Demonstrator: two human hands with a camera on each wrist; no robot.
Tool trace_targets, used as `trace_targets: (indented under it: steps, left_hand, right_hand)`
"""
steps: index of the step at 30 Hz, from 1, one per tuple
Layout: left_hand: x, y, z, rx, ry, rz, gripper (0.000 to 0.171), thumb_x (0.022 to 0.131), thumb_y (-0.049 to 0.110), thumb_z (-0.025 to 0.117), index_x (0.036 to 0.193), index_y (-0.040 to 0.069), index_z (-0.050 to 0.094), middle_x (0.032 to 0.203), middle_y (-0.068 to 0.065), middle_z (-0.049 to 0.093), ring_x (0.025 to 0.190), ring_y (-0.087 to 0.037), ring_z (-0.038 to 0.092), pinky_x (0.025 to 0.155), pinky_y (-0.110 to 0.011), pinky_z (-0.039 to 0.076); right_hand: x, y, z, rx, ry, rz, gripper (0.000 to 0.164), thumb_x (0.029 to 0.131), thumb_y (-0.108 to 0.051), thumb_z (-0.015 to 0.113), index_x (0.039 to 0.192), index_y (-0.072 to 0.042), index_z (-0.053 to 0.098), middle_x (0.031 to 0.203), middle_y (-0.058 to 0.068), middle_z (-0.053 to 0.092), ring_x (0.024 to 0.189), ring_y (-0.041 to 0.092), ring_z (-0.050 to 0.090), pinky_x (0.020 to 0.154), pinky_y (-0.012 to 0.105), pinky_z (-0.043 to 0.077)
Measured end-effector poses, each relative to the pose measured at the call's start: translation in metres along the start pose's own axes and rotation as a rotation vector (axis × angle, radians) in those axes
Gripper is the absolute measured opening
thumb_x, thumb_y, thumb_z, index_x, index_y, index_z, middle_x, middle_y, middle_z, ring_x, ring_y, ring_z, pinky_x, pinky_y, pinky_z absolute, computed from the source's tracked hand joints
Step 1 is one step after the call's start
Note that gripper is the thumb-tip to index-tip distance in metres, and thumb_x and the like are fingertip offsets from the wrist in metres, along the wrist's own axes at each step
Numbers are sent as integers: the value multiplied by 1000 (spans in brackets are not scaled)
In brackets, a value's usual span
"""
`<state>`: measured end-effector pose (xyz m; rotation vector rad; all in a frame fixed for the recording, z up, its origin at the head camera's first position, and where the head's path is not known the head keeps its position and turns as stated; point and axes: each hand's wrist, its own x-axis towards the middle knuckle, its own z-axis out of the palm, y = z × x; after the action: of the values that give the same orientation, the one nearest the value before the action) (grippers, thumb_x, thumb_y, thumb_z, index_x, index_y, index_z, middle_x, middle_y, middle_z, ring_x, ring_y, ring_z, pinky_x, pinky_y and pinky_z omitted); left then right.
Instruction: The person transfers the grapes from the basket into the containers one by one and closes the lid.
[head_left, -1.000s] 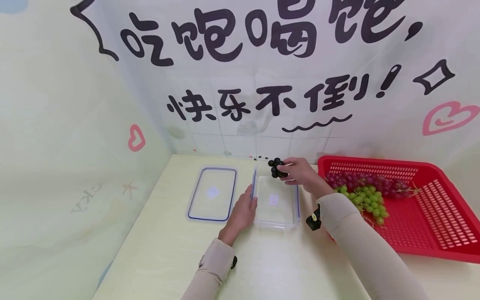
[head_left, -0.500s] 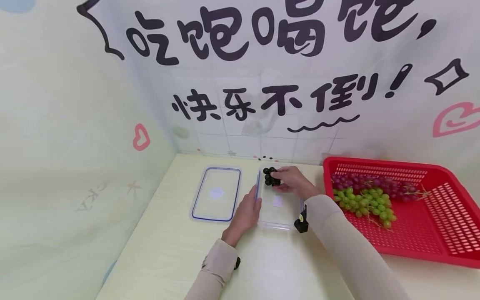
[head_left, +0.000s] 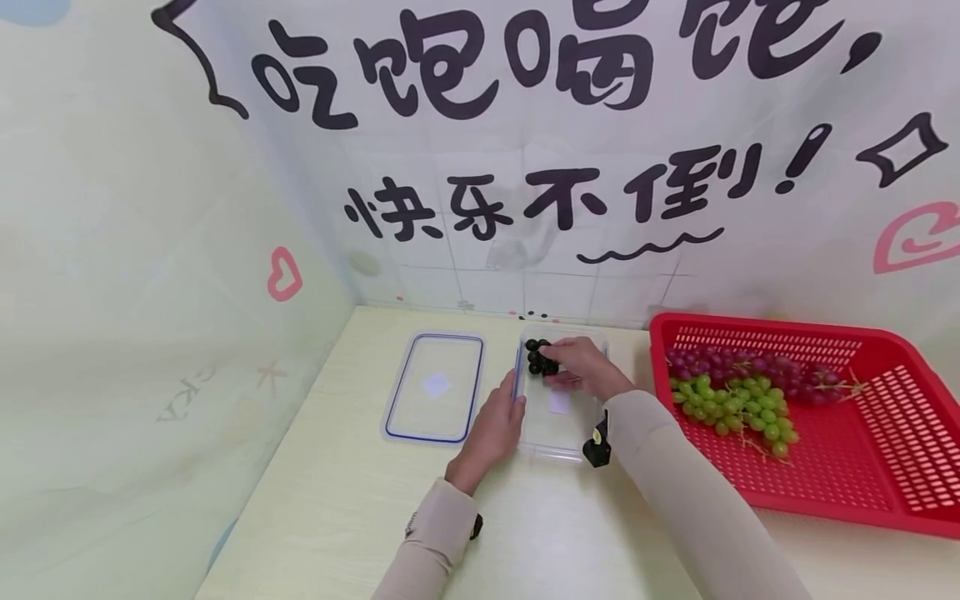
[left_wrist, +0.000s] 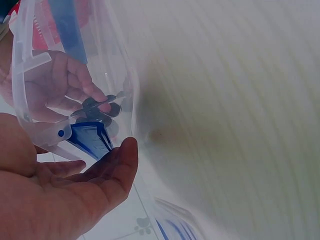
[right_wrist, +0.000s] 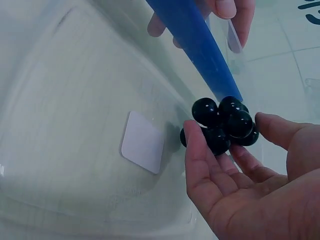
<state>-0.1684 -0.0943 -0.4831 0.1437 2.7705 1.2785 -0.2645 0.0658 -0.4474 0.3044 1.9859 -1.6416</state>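
A cluster of black grapes [head_left: 538, 358] is in my right hand [head_left: 583, 367], low inside the far left corner of a clear plastic box [head_left: 551, 452]. In the right wrist view, the fingers curl under the black grapes [right_wrist: 217, 140] and the thumb comes in from the other side. My left hand [head_left: 495, 423] rests along the outside of the box's left wall. Its fingertips touch the blue latch [left_wrist: 91, 139] in the left wrist view. A pale square label [right_wrist: 142, 142] shows at the box's bottom.
Left of the box lies a clear lid [head_left: 435, 387] with a blue seal. A red basket [head_left: 825, 467] stands at the right, holding green grapes [head_left: 742, 406] and purple grapes [head_left: 750, 365]. A printed wall sheet [head_left: 480, 275] rises behind the table.
My right hand has lowered the black grapes down and left, from above the box's far edge into its far left corner. The left hand has stayed at the box's side.
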Motion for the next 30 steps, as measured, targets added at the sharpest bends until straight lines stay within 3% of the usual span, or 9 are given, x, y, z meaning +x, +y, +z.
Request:
trace_targets:
  steps: [9,15,24,30]
  left_hand:
    - [1,2,3,7,-8,5,54,107,16,41,154,-4,25,138,-32,49,130,-44,49,109,-54,41]
    - [1,2,5,8,-10,12,54,107,15,42,154,-4,26,135,-31,52,125,-43,53,105,-55,44]
    - [2,2,3,5,-9,4,54,107,15,41,154,-4,24,134,-31,52,124,-43,53,105,-55,44]
    - [1,1,1,1,-6,1,54,107,16,40,155,-3,23,133,-31,53,122,-43,54,105,-56,44]
  right_hand:
    - [-4,2,-9,-51,-18,26,45,101,-24,58,137,1,49,136,19,52,107,34,68,96,42,54]
    - [-6,3,-14,-80,-25,-2,46,101,-21,56,138,5,46,140,23,50,109,36,66,96,44,54]
    - [-25,-21,-28,-144,-56,-58,52,102,-23,55,144,4,40,148,24,45,127,38,55,101,43,51]
    - [-38,-36,-42,-153,-48,-93,45,103,-23,52,141,1,45,147,22,46,130,37,53,103,43,50]
